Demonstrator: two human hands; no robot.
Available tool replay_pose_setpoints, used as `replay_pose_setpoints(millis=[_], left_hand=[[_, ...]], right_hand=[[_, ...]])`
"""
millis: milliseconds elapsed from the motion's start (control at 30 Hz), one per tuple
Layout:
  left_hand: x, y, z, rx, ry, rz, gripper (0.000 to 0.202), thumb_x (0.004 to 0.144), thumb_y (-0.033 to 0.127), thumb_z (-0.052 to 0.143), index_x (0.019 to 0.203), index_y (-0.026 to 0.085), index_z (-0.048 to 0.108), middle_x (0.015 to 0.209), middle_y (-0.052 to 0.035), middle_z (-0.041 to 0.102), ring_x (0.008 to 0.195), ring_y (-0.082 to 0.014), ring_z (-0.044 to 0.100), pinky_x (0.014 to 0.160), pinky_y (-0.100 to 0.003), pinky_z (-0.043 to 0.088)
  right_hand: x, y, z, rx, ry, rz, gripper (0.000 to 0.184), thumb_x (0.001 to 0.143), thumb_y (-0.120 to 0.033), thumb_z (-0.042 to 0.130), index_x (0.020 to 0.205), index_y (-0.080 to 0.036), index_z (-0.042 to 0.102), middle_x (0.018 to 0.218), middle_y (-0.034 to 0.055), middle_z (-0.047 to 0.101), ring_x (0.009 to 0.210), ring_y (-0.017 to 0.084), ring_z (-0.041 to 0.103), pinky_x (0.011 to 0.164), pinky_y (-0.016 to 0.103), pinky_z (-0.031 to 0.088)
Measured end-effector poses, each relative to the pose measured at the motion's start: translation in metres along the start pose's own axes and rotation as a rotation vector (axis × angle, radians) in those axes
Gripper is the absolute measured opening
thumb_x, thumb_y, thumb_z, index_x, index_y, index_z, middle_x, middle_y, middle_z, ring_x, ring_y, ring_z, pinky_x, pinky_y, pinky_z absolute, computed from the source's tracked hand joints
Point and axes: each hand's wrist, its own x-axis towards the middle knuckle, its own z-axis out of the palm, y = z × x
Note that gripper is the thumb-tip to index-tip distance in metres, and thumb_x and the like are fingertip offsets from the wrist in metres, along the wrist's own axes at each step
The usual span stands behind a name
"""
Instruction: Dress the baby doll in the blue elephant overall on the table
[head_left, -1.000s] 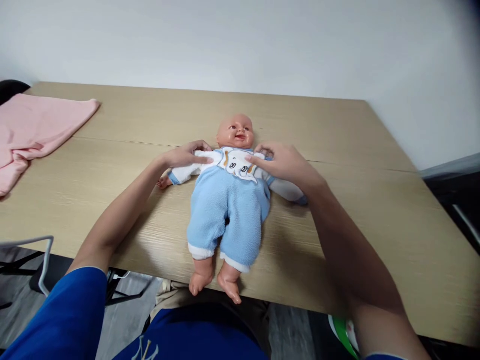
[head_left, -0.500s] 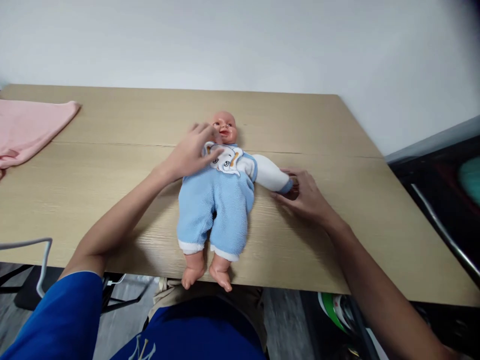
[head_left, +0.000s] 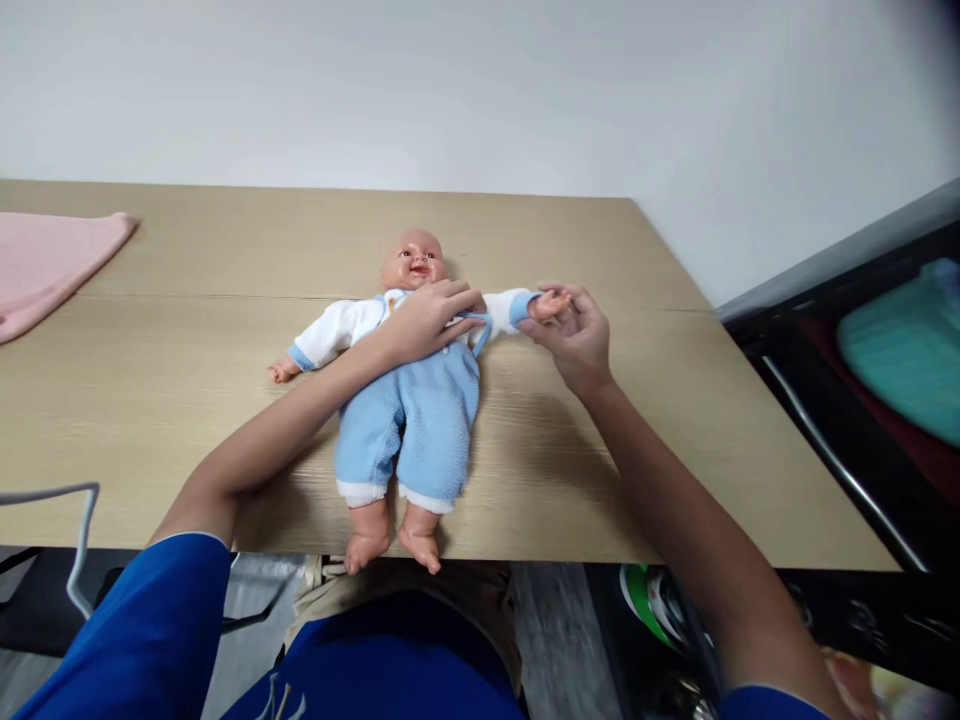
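Note:
A baby doll lies face up on the wooden table, its feet past the front edge. It wears a light blue fleece romper over a white long-sleeved top with blue cuffs. Across the doll's chest lies my left hand, its fingers closed on the blue-edged strap by the shoulder; it covers most of the bib. My right hand grips the doll's hand at the cuff, holding that arm stretched out to the right.
Pink cloth lies at the table's far left. A white wall stands behind. To the right is a dark piece of furniture with a metal bar and a teal item. A chair's grey armrest shows at lower left.
My left hand has moved right across the chest and closed on the strap. My right hand has raised the doll's arm outward. The doll's other arm now shows, and the view has shifted.

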Motion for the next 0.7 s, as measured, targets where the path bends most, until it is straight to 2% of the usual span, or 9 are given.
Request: replay_pose_setpoints(millis=[100, 200, 333, 433, 500, 567, 633, 700], left_hand=[[-0.008, 0.006, -0.004, -0.052, 0.058, 0.039, 0.058, 0.125, 0.064, 0.038, 0.132, 0.023, 0.079, 0.131, -0.0193, 0.077, 0.126, -0.0331, 0.073, 0.111, -0.047, 0.056], [-0.014, 0.012, -0.007, -0.107, 0.07, 0.018, 0.065, 0.121, 0.074, 0.036, 0.13, 0.028, 0.082, 0.131, -0.019, 0.077, 0.128, -0.0346, 0.073, 0.114, -0.052, 0.056], [-0.014, 0.015, -0.01, -0.206, 0.125, -0.08, 0.063, 0.116, 0.081, 0.045, 0.123, 0.029, 0.08, 0.127, -0.0187, 0.076, 0.124, -0.0359, 0.072, 0.115, -0.055, 0.056], [-0.008, 0.01, -0.008, -0.242, 0.195, -0.15, 0.055, 0.115, 0.077, 0.054, 0.113, 0.026, 0.074, 0.121, -0.0174, 0.077, 0.12, -0.0346, 0.07, 0.114, -0.053, 0.055], [-0.006, 0.004, -0.005, -0.243, 0.195, -0.173, 0.045, 0.113, 0.069, 0.061, 0.108, 0.025, 0.07, 0.119, -0.0159, 0.077, 0.118, -0.0335, 0.069, 0.113, -0.052, 0.055], [-0.005, -0.002, 0.0, -0.232, 0.145, -0.183, 0.036, 0.111, 0.06, 0.064, 0.106, 0.024, 0.066, 0.119, -0.015, 0.076, 0.116, -0.0325, 0.068, 0.111, -0.051, 0.055], [-0.006, -0.007, 0.004, -0.206, 0.092, -0.202, 0.027, 0.109, 0.052, 0.063, 0.106, 0.024, 0.063, 0.116, -0.0141, 0.076, 0.112, -0.0315, 0.067, 0.106, -0.049, 0.054], [-0.007, -0.01, 0.007, -0.162, 0.066, -0.233, 0.022, 0.107, 0.046, 0.06, 0.106, 0.024, 0.061, 0.111, -0.013, 0.075, 0.108, -0.0312, 0.067, 0.103, -0.048, 0.053]], right_hand=[[0.002, -0.007, 0.033, -0.04, -0.049, -0.028, 0.071, 0.075, -0.064, 0.108, 0.129, -0.033, 0.075, 0.136, 0.0077, 0.08, 0.112, 0.028, 0.082, 0.091, 0.039, 0.073], [-0.007, -0.015, 0.054, -0.21, -0.181, -0.072, 0.055, 0.086, -0.061, 0.097, 0.129, -0.032, 0.08, 0.134, 0.0106, 0.078, 0.115, 0.032, 0.079, 0.093, 0.046, 0.072], [-0.02, -0.026, 0.056, -0.381, -0.348, -0.148, 0.041, 0.091, -0.06, 0.084, 0.12, -0.031, 0.086, 0.135, 0.0157, 0.075, 0.131, 0.042, 0.071, 0.114, 0.062, 0.065], [-0.026, -0.031, 0.049, -0.34, -0.416, -0.121, 0.046, 0.099, -0.07, 0.071, 0.118, -0.031, 0.085, 0.137, 0.0158, 0.073, 0.135, 0.042, 0.069, 0.124, 0.065, 0.058], [-0.029, -0.031, 0.049, -0.259, -0.38, -0.061, 0.05, 0.103, -0.078, 0.065, 0.111, -0.032, 0.082, 0.132, 0.0132, 0.074, 0.135, 0.04, 0.069, 0.127, 0.064, 0.055], [-0.031, -0.027, 0.054, -0.122, -0.29, 0.045, 0.052, 0.103, -0.083, 0.064, 0.103, -0.033, 0.076, 0.12, 0.01, 0.075, 0.126, 0.037, 0.073, 0.125, 0.061, 0.058], [-0.033, -0.02, 0.062, 0.025, -0.187, 0.16, 0.053, 0.102, -0.085, 0.065, 0.097, -0.032, 0.068, 0.105, 0.0066, 0.073, 0.11, 0.033, 0.075, 0.115, 0.056, 0.064], [-0.035, -0.012, 0.067, 0.077, -0.103, 0.238, 0.054, 0.099, -0.085, 0.067, 0.096, -0.032, 0.062, 0.097, 0.004, 0.069, 0.099, 0.029, 0.073, 0.104, 0.05, 0.067]])
